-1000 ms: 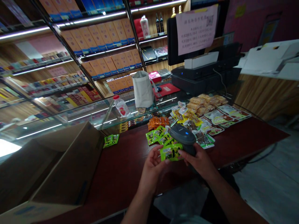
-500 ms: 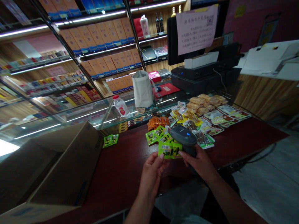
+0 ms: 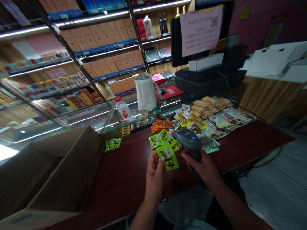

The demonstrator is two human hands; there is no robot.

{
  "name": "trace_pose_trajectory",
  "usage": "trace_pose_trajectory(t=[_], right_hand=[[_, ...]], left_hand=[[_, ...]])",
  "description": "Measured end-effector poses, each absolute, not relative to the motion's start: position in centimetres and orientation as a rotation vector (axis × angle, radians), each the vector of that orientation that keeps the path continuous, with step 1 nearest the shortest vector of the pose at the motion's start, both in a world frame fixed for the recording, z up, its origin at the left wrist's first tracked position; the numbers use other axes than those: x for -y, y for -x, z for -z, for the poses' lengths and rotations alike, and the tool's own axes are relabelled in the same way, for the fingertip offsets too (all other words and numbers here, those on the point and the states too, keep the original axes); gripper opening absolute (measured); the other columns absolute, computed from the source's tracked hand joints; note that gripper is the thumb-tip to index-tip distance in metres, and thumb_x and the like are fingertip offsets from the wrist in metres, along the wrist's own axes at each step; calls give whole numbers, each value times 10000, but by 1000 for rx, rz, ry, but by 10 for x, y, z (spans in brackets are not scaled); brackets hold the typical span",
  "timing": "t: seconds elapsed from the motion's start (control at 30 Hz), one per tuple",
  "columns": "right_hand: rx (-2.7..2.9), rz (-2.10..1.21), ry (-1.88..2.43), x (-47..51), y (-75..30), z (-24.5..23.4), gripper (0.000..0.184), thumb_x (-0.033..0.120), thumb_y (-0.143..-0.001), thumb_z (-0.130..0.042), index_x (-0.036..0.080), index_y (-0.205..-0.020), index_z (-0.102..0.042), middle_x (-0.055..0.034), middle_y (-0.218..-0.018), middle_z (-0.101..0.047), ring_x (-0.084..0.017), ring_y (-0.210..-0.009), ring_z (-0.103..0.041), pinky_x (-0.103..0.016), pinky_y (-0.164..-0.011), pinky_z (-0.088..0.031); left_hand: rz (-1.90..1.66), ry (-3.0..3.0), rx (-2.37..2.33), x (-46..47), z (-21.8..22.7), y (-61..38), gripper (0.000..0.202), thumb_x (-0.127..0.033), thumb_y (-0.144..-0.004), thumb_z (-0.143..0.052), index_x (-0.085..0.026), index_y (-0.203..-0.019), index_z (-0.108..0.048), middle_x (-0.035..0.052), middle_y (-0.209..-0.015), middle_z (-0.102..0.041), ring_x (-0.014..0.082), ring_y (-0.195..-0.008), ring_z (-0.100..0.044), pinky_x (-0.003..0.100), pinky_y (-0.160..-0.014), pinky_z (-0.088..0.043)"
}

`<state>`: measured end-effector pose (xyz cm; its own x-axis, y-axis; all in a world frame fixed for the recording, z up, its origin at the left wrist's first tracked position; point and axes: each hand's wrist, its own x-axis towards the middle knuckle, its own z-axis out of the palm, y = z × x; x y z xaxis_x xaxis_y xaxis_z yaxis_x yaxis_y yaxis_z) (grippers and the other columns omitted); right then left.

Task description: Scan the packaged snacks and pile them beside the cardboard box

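My left hand (image 3: 154, 179) pinches a green snack packet (image 3: 168, 157) by its lower left side, tilted lengthwise. My right hand (image 3: 202, 167) grips a dark grey handheld barcode scanner (image 3: 188, 140) with a small blue light on top. The scanner's head sits just right of the packet, close to it. Below both, on the dark red counter (image 3: 124, 172), lies a loose spread of similar green packets (image 3: 159, 140). The scanner hides part of this spread.
An open cardboard box (image 3: 59, 172) stands at the counter's left, with a single green packet (image 3: 113, 144) near it. Orange, yellow and clear snack packets lie beyond my hands, against a glass display case (image 3: 144, 115). A black till (image 3: 208, 78) stands behind them.
My left hand has turned the green packet from lying crosswise before the scanner to a lengthwise tilt, moving it left. The scanner has barely moved.
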<state>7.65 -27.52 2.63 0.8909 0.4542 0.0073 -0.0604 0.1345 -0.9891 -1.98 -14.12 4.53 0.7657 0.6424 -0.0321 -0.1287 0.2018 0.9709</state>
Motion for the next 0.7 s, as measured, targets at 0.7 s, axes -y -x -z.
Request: trace_pose_trajectory(t=[0.7], right_hand=[[293, -404, 1347, 276, -71, -35, 379, 498, -746, -749, 201, -929, -601, 46, -571, -583, -138, -467, -522, -264, -484, -461]], left_hand=[[-242, -944, -676, 127, -37, 34, 386, -302, -522, -931, -137, -732, -652, 37, -785, -726, 121, -627, -671, 215, -563, -575]])
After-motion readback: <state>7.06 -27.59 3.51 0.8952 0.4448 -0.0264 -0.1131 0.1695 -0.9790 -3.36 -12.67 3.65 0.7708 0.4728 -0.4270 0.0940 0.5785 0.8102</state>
